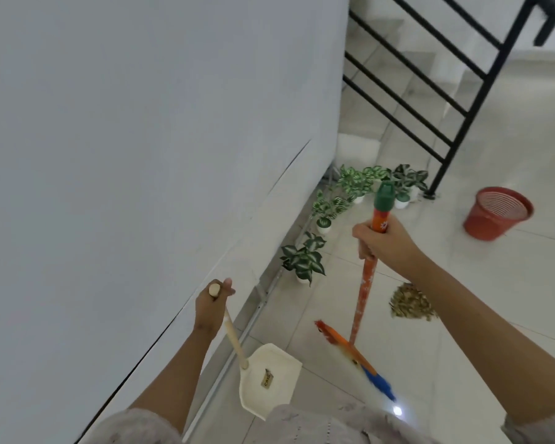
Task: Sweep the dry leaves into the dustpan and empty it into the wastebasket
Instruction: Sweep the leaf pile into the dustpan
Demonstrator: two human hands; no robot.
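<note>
Leaves (pixel 410 302) in a dry heap on the floor tiles (pixel 510 277), just right of broom (pixel 362 293). Right hand (pixel 386 240), fingers wrapped round broom handle; left hand (pixel 210 307) grips cream dustpan (pixel 269 379) by its stick. Red wastebasket (pixel 495 213) well apart, beyond; potted plants (pixel 305 259) along wall.

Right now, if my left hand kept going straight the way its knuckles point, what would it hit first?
Most likely the white wall. Your left hand, gripping the dustpan handle, points up and forward toward it, and nothing shows in between. Depth is hard to judge from one view, so the gap is uncertain.
</note>
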